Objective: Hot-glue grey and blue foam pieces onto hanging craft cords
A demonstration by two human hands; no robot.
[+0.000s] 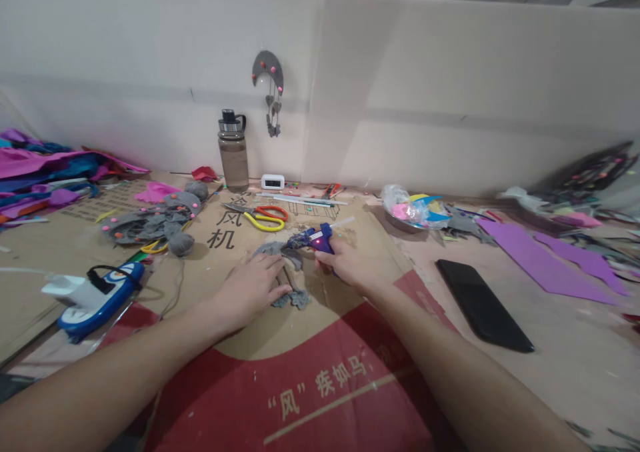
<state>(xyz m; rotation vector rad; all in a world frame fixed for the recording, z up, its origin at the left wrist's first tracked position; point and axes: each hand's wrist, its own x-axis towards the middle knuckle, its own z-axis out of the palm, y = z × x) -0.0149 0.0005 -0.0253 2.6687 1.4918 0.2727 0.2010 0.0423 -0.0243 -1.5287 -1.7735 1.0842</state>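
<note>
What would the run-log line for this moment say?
left hand: flat on grey felt piece | right hand: gripping blue glue gun, nozzle toward felt | surface: cardboard sheet | nearby: scissors, black phone

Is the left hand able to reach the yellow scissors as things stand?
Probably yes: the left hand rests on the grey felt, and the yellow scissors lie just beyond it on the cardboard, with nothing between.

Printed in black on the cardboard sheet [370, 239], just below the scissors [263, 215]: 风 above 机. In white on its red band [240, 385]: “风”疾如马. Small print on the left cardboard [100, 202] too blurred to read.
</note>
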